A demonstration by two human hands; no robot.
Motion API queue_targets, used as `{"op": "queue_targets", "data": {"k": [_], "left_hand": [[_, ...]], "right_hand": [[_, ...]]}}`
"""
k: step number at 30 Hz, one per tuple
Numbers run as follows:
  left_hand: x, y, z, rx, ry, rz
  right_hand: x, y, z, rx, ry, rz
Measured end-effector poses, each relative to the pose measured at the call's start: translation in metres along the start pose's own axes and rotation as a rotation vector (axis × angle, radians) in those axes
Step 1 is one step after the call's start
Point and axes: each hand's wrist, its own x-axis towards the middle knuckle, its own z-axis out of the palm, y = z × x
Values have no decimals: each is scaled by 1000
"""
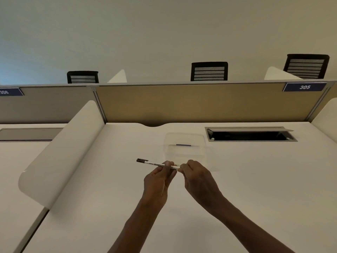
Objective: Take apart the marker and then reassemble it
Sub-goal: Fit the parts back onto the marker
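A slim white marker [153,163] with a black cap at its left end is held level above the white desk [109,198]. My left hand [159,178] pinches the barrel near its middle. My right hand [197,177] closes its fingertips on the marker's right end, which is hidden inside the fingers. The cap sits on the barrel, pointing left.
A clear plastic container [185,143] stands just behind the hands. An open cable hatch [250,136] lies at the back right. A curved white divider [60,157] borders the desk on the left, and a tan partition [200,103] closes the back.
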Motion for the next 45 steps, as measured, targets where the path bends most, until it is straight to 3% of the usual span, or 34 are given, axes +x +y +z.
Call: {"op": "queue_targets", "data": {"k": [5, 8, 10, 17, 20, 22, 26, 30, 32, 34, 37, 38, 41, 43, 45], "left_hand": [[1, 2, 1, -32, -42, 14], [1, 5, 0, -29, -71, 29], [2, 7, -1, -19, -58, 37], [4, 12, -1, -13, -32, 37], [5, 11, -1, -12, -46, 20], [5, 10, -1, -33, -60, 9], [7, 12, 0, -53, -103, 13], [8, 15, -1, -51, -136, 15], [9, 16, -2, -46, -133, 15], [8, 17, -3, -40, -131, 22], [6, 19, -1, -40, -119, 33], [6, 19, -1, -43, -109, 33], [5, 20, -1, -50, -91, 16], [4, 20, -2, -60, -87, -5], [3, 19, -3, -74, -86, -18]], "right_hand": [[7, -8, 0, 272, -134, 236], [18, -6, 0, 747, -332, 558], [22, -3, -2, 898, -391, 611], [12, 10, -3, 181, -205, -30], [11, 13, -4, 20, -151, -171], [11, 13, -5, 15, -150, -152], [15, 0, -2, 324, -156, 86], [25, -11, -6, 1194, -322, 780], [27, -13, -10, 1376, -402, 931], [27, -14, -13, 1122, -361, 733], [21, -5, -12, 285, -215, 135], [20, -1, -11, 108, -170, -4], [18, 6, -10, -86, -130, -213], [19, 7, -8, -88, -124, -232], [19, 4, -6, 72, -121, -141]]}}
